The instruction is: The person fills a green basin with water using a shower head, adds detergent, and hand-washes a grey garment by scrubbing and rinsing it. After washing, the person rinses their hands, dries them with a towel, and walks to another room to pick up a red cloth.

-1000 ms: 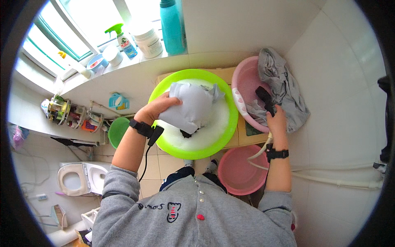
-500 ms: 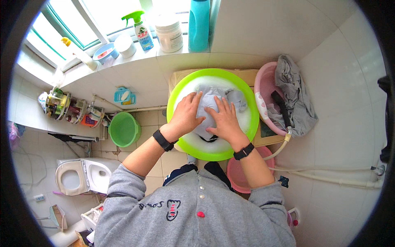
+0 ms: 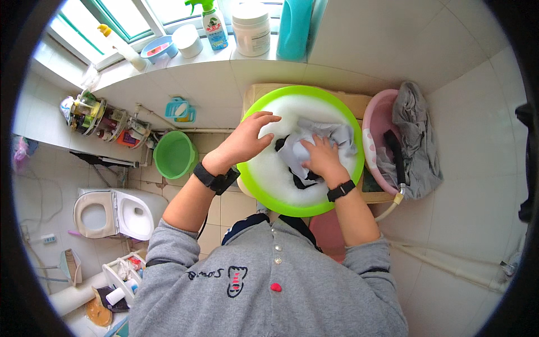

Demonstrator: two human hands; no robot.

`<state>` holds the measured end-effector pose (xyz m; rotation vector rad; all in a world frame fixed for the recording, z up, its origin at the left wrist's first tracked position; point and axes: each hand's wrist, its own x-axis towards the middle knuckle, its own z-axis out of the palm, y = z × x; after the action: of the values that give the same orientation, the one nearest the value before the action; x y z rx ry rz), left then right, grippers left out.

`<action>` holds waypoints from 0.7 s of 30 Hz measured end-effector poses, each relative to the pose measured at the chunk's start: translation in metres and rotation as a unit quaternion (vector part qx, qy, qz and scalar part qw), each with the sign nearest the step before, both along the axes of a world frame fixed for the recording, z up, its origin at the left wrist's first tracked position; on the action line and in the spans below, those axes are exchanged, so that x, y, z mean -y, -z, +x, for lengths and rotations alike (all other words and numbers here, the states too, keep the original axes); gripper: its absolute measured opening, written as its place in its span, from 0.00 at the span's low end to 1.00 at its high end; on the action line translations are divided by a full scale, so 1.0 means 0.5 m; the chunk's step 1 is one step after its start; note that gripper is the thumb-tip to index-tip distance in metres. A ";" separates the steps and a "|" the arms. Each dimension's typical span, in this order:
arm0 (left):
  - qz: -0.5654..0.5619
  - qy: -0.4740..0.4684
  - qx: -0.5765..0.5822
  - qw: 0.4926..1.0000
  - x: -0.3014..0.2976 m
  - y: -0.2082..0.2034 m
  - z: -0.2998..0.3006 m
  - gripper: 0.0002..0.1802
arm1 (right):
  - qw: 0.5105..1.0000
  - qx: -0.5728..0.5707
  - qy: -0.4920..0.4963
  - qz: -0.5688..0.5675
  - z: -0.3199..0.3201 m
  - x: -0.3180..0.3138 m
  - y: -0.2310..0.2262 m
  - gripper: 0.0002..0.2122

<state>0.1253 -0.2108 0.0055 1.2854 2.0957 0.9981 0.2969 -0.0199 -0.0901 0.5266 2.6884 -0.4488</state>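
Observation:
A bright green-rimmed basin [image 3: 256, 191] full of white suds stands before me. In it lies a bunched wet garment [image 3: 340, 135], light grey with black parts showing at its lower edge. My right hand [image 3: 325, 160] presses down on this cloth with its fingers spread, not closed round it. Over the basin's left side hovers my left hand [image 3: 245, 141], its fingers apart and holding nothing, off the garment. Black bands [image 3: 341, 191] circle both my wrists.
Right of the basin, a pink tub [image 3: 370, 143] holds grey clothing [image 3: 418, 140] and a black shower head [image 3: 396, 154] on a hose. A green basin [image 3: 188, 143] and a toilet [image 3: 135, 216] are at left. Bottles, including a teal one [image 3: 293, 31], line the windowsill. Another pink basin [image 3: 328, 233] sits below.
My left hand has lifted off the garment and moved left. My right hand stays on the cloth, which has shifted right in the basin and shows more black. The view has moved slightly.

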 end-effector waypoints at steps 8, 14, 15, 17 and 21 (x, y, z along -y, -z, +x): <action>-0.041 0.068 0.005 0.997 -0.016 0.016 0.016 0.25 | 0.993 0.112 -0.037 0.002 -0.021 -0.006 0.016 0.36; -0.175 0.288 -0.137 0.931 -0.064 0.087 0.068 0.20 | 0.993 0.111 -0.024 -0.040 -0.019 -0.021 0.047 0.35; -0.219 0.301 -0.141 0.917 -0.068 0.099 0.089 0.21 | 0.993 0.105 -0.023 -0.043 -0.020 -0.019 0.057 0.34; -0.269 0.292 -0.147 0.906 -0.074 0.121 0.118 0.21 | 0.994 0.094 -0.022 -0.042 -0.019 -0.018 0.073 0.34; -0.346 0.316 -0.208 0.859 -0.093 0.147 0.124 0.20 | 0.994 0.070 -0.041 -0.077 -0.015 -0.031 0.066 0.33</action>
<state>0.1873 -0.1643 -0.0681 1.6723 1.7987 -0.3297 0.2892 -0.0043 -0.1231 0.3872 2.5060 -0.5679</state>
